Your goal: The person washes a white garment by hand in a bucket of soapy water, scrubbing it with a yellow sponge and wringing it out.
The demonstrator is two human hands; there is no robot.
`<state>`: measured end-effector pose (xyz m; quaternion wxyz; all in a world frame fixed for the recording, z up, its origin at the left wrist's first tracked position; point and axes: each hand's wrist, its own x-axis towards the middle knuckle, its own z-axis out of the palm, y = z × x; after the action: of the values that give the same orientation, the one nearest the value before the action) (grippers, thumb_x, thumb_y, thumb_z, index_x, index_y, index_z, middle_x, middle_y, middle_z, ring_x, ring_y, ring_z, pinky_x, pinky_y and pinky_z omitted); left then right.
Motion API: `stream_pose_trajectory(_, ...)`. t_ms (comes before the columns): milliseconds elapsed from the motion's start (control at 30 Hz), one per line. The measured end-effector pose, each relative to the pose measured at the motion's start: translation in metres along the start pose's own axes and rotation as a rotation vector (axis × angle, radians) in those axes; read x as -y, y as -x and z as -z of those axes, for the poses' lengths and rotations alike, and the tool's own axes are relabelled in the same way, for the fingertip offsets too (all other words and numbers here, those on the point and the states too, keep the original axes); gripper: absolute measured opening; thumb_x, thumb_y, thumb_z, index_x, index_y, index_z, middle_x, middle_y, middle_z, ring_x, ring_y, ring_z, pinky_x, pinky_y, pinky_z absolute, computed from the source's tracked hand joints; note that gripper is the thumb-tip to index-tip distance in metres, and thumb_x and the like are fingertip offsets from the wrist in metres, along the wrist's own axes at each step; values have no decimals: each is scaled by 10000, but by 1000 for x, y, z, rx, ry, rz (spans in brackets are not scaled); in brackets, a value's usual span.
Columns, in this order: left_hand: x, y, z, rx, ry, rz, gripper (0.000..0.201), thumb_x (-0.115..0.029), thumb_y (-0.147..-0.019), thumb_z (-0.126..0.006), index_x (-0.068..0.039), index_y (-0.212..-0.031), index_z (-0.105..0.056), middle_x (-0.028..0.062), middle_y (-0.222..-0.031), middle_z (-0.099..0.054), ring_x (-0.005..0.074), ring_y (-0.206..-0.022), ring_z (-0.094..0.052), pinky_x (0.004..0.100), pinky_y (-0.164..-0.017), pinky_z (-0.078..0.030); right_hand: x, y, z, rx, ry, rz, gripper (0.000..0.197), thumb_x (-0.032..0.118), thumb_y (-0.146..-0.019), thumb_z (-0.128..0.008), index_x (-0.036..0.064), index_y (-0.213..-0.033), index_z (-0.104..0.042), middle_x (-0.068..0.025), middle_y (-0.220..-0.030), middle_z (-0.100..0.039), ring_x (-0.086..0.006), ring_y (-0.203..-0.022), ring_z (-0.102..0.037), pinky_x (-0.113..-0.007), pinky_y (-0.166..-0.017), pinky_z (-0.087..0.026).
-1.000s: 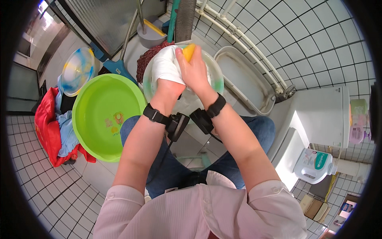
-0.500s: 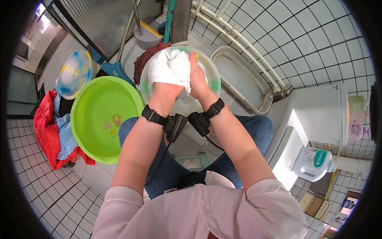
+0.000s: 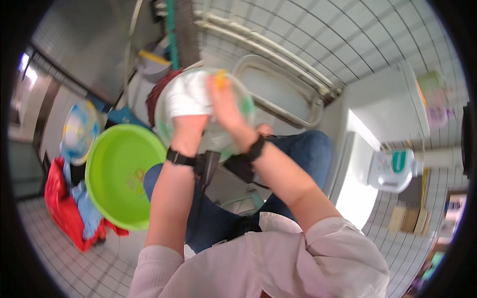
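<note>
Our right grip (image 3: 224, 105), blurred, pinches a yellow block (image 3: 219, 79) at its fingertips, alongside the white cloth (image 3: 185, 95). We have that cloth drawn over our left grip (image 3: 192, 121), so we cannot tell how those fingers are set. Both are above the round basin (image 3: 245, 101) in front of us, with the bright green tub (image 3: 117, 181) just beside our left knee.

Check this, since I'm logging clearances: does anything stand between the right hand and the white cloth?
Nothing clearly visible does: the right hand appears right beside the white cloth, over the basin. A yellow object shows at the hand's far end, but blur hides whether it lies between.
</note>
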<state>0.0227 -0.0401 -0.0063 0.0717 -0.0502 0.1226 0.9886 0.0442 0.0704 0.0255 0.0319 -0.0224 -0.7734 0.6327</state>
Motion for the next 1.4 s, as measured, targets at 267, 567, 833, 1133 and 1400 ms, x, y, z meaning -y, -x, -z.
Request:
stream_pose_trajectory(267, 14, -7, 1, 258, -1291, -360, 230, -206, -828, -408, -55, -961, -520, 138, -981, -556, 268, -933, -538, 371, -840, -423, -57, -36, -12, 114, -1102, -418, 540, 488, -876, -380, 18, -1122, -481, -101, -1069, -564, -205, -985, -539, -330, -873, -414)
stream_pose_trajectory(567, -23, -22, 38, 355, -21, 282, 385, -322, -888, -339, -64, -1134, -483, 125, -1198, -490, 301, -1132, -426, 518, -968, -285, -46, -24, 201, -289, -968, -468, 38, 41, -770, -489, 60, -793, -465, -36, -633, -417, -141, -468, -411, -296, -453, -383)
stream_pose_trajectory(833, -26, -23, 46, 100, -225, 125, 354, -322, -886, -344, -85, -1071, -530, 93, -1117, -546, 275, -1055, -490, 470, -912, -363, -21, 98, 446, -629, 25, -499, 151, 181, -810, -552, 60, -898, -530, -78, -729, -558, -213, -665, -580, -387, -536, -529)
stream_pose_trajectory(1133, -21, -23, 41, 16, -276, 140, 286, -247, -889, -338, -67, -1021, -517, 112, -1040, -562, 269, -967, -525, 442, -831, -431, -80, 193, 485, -481, 1565, -727, 132, 39, -763, -478, 2, -865, -555, -212, -870, -595, -364, -844, -575, -431, -732, -460)
stream_pose_trajectory(1400, -4, -5, 16, 17, -608, -9, 204, -149, -866, -400, -46, -1023, -479, 107, -995, -565, 233, -908, -547, 409, -775, -475, -71, 215, 453, -318, 1782, -755, 447, 37, -771, -507, 25, -1198, -373, -202, -974, -547, -318, -929, -551, -357, -791, -454)
